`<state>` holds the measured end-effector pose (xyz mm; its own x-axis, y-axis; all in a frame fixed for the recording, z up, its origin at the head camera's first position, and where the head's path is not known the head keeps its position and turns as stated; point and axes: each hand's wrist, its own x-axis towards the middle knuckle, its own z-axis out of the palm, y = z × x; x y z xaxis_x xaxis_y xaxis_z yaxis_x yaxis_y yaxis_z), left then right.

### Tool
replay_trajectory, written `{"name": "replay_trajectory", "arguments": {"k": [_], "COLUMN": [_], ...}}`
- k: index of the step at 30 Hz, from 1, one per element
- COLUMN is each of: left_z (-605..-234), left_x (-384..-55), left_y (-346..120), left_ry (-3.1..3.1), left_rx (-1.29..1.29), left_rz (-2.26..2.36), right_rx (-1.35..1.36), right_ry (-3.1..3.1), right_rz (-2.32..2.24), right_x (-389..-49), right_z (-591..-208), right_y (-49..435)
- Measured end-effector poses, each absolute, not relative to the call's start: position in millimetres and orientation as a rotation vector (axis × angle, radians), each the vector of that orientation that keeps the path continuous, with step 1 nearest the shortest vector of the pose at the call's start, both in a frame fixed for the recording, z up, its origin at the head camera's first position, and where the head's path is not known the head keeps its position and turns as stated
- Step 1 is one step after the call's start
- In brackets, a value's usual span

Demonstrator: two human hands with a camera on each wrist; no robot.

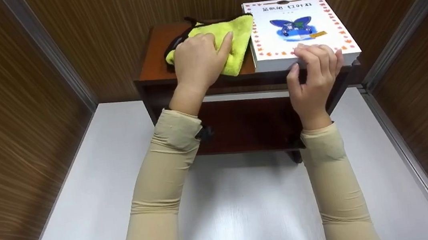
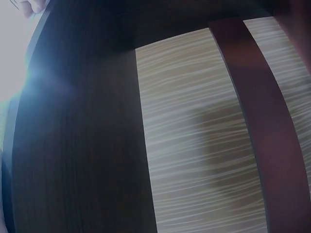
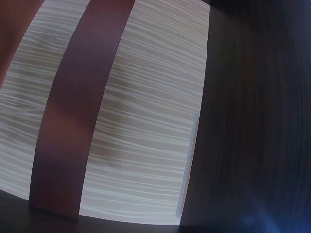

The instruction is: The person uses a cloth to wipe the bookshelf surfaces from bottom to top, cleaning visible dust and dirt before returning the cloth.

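Note:
In the head view, my left hand (image 1: 199,59) grips a bunched yellow-green cloth (image 1: 242,28) with dark trim on the brown top of a small wooden stand (image 1: 157,48). Its thumb lies along the cloth, and the fingertips are hidden beneath the hand. To the right, a thick white book or stack of books (image 1: 268,29) lies flat, its cover printed with a blue butterfly and a border of leaves. My right hand (image 1: 316,76) rests loosely bent fingers on its near edge, with the thumb by the front side. Only a few fingertips appear in the left wrist view's top corner.
Below the top, the stand has a dark red lower shelf (image 1: 246,120). Wood-grain panels (image 1: 8,119) enclose the space on the left, back and right. The floor (image 1: 244,213) is white. Both wrist views mostly face the stand's dark underside (image 3: 257,121) and a reddish board (image 2: 267,126).

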<state>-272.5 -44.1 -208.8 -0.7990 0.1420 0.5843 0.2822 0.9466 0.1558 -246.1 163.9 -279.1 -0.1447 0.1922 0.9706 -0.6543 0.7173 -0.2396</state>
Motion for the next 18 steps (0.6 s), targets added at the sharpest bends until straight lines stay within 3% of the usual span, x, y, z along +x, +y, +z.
{"name": "replay_trajectory", "arguments": {"k": [18], "left_z": [-209.1], "left_x": [-255.8], "left_y": [-71.9], "left_ry": [-2.497], "left_rx": [-0.321], "left_rz": [-0.239], "right_rx": [0.398], "right_ry": [-1.551], "right_rz": [0.785], "right_x": [-238.4], "right_z": [-271.9], "right_y": [159.7]}}
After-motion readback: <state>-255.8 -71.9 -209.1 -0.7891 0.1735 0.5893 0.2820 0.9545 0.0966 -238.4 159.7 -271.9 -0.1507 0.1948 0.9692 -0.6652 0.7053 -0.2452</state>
